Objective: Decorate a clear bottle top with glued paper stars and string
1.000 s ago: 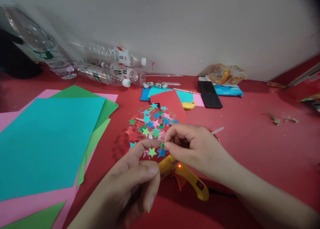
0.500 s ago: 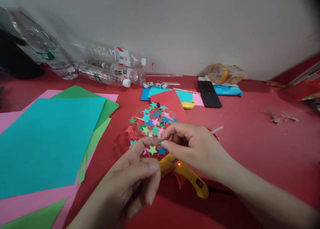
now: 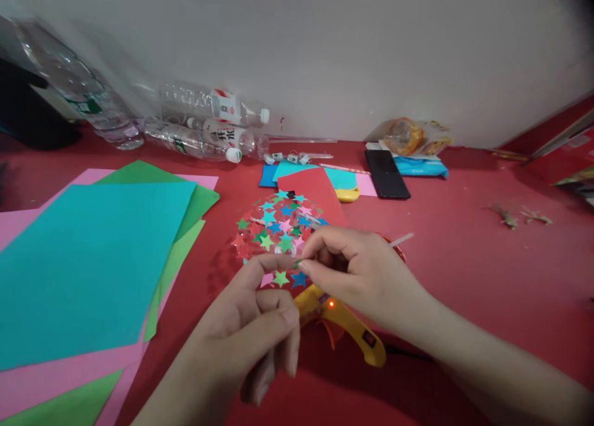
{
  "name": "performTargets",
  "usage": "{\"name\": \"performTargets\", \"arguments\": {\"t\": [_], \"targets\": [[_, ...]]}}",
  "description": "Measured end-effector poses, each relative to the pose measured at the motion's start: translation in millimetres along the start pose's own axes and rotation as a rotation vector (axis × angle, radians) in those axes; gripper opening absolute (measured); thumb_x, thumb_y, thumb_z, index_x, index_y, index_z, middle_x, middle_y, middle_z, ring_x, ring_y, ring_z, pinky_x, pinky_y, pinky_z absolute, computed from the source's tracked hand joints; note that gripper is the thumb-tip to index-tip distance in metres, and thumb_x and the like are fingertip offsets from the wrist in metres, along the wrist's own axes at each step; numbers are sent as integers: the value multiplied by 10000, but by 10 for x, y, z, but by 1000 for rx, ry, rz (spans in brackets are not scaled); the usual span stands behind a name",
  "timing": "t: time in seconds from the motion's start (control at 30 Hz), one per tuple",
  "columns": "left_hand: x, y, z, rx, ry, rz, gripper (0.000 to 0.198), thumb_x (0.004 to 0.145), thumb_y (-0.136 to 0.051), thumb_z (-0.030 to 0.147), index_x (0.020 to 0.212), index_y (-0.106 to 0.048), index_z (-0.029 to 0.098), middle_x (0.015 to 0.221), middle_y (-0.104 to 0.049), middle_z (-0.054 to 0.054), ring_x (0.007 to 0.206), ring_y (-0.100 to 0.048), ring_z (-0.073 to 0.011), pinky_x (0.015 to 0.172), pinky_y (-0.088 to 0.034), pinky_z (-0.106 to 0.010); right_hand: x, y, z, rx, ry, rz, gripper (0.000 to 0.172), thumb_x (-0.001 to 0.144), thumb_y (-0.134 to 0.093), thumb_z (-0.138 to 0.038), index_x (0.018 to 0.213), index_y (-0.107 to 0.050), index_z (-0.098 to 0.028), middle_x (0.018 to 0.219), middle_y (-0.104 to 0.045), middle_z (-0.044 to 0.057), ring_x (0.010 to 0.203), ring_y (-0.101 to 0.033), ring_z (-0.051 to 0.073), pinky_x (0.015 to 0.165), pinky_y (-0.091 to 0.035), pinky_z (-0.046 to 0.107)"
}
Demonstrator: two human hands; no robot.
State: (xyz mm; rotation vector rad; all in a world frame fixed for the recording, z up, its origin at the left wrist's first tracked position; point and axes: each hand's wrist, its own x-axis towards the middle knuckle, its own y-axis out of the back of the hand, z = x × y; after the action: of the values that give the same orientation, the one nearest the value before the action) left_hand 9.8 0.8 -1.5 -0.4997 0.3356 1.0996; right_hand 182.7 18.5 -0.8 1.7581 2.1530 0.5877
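Observation:
My right hand (image 3: pixel 355 262) pinches a small green paper piece (image 3: pixel 297 264), perhaps a star, between thumb and index finger. The index fingertip of my left hand (image 3: pixel 253 327) touches that piece or lies right against it. The other left fingers are loosely bent, with nothing seen in them. Just behind both hands is a clear, rounded plastic thing (image 3: pixel 258 225) covered with paper stars in several colours. Its near part is partly hidden by my fingers. A yellow glue gun (image 3: pixel 355 327) with a lit orange light lies below my right hand.
Stacked coloured paper sheets (image 3: pixel 93 259) lie at left. Plastic bottles (image 3: pixel 199 138) rest along the wall. Behind the stars are a red sheet (image 3: pixel 310 187) and a black phone (image 3: pixel 387 173). Frayed string pieces (image 3: pixel 508 218) lie at right. A dark cord (image 3: pixel 408 352) trails from the glue gun.
My left thumb and bent fingers have shifted slightly, and the left hand has turned a little. My right hand keeps its pinch at nearly the same spot. The view moved marginally.

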Motion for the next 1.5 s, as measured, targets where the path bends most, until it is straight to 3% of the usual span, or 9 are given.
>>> {"name": "performTargets", "arguments": {"t": [0.37,0.63,0.8,1.1,1.3,1.5], "targets": [[18,9,-6,44,-2,2,582,803,-569,295,1338,-358,210,523,-570,69,324,-334,-48,348,-212,-164,10,-5,-4,23,0,-37,123,808,-548,-133,708,-566,-202,559,-461,-79,515,-412,59,464,-322,168],[15,-21,14,28,18,53,491,798,-581,325,1261,-464,208,466,-555,65,310,-302,-50,337,-183,-159,10,3,-3,2,-17,-30,72,811,-574,-186,746,-597,-205,580,-509,-66,524,-459,72,481,-348,185],[-11,-23,30,24,26,42,492,837,-501,332,1306,-439,200,437,-568,51,292,-261,-58,323,-153,-162,-14,-16,2,-61,1,8,51,809,-581,-186,780,-615,-212,589,-541,-73,506,-459,61,508,-360,187],[5,-4,-7,50,15,35,525,809,-539,306,1306,-434,178,496,-616,32,293,-355,-54,342,-219,-161,-10,-13,-5,-59,11,29,58,815,-620,-169,776,-637,-208,577,-534,-73,511,-461,64,511,-366,183],[10,10,-2,47,24,28,623,806,-559,320,1382,-368,178,491,-616,36,287,-351,-55,333,-224,-159,-8,0,16,46,-9,-66,113,855,-569,-173,746,-580,-202,576,-508,-81,525,-442,59,472,-336,164],[13,11,-17,12,34,-5,671,802,-539,328,1415,-312,178,488,-616,39,277,-315,-49,313,-194,-142,9,15,57,-120,21,-66,141,879,-556,-220,739,-543,-213,569,-495,-93,517,-426,58,466,-296,185]]}}
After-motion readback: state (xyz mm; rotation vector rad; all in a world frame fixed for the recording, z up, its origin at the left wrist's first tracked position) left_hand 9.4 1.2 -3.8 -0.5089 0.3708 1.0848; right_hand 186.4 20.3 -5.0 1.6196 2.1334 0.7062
